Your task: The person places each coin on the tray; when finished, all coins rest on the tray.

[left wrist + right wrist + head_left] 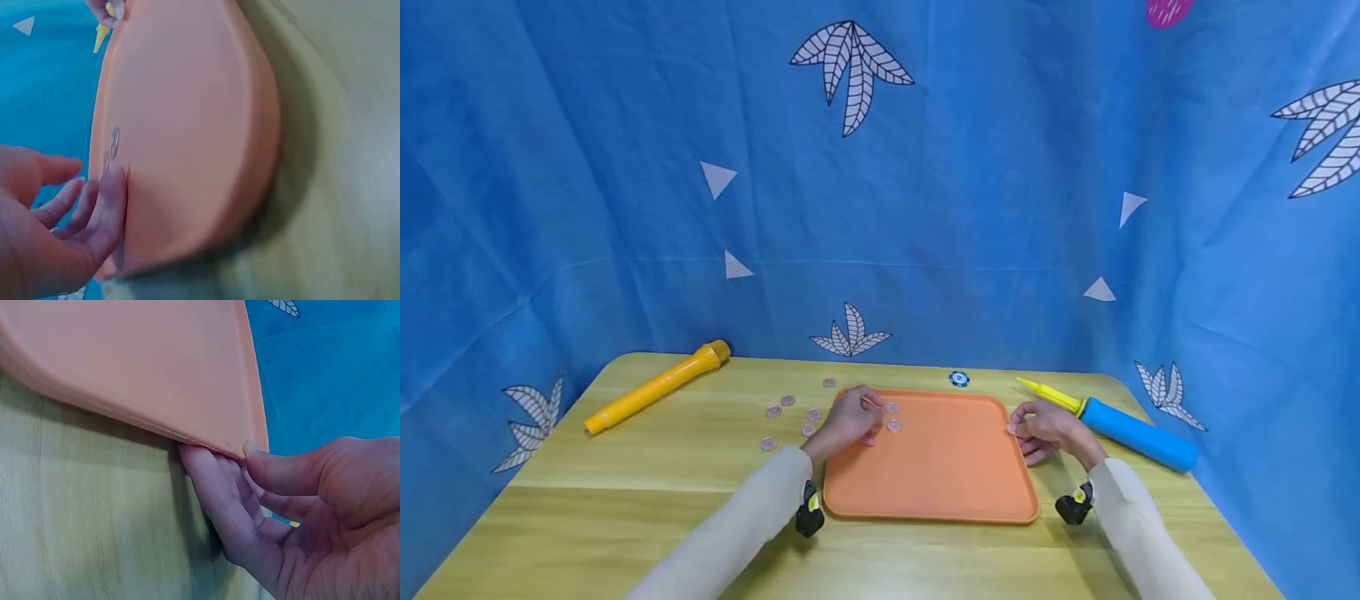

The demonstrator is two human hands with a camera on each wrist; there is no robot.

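Observation:
An orange tray (936, 475) lies before me on the wooden table. My right hand (1047, 429) grips its right rim; in the right wrist view the thumb (284, 472) presses the edge from above and the fingers (215, 487) reach below it. Over the tray's upper left part is my left hand (853, 417). The left wrist view shows its thumb (59, 169) apart from the other fingers (109, 209), whose tips are at the tray surface. Beside them, two clear round discs (893, 426) rest on the tray. Whatever lies beneath the left fingers is hidden.
Several similar discs (773, 412) are scattered on the table left of the tray. Behind it lies a blue-and-white chip (958, 379). A yellow microphone-shaped tube (658, 387) is at far left; a blue hand pump (1138, 435) with yellow nozzle is right.

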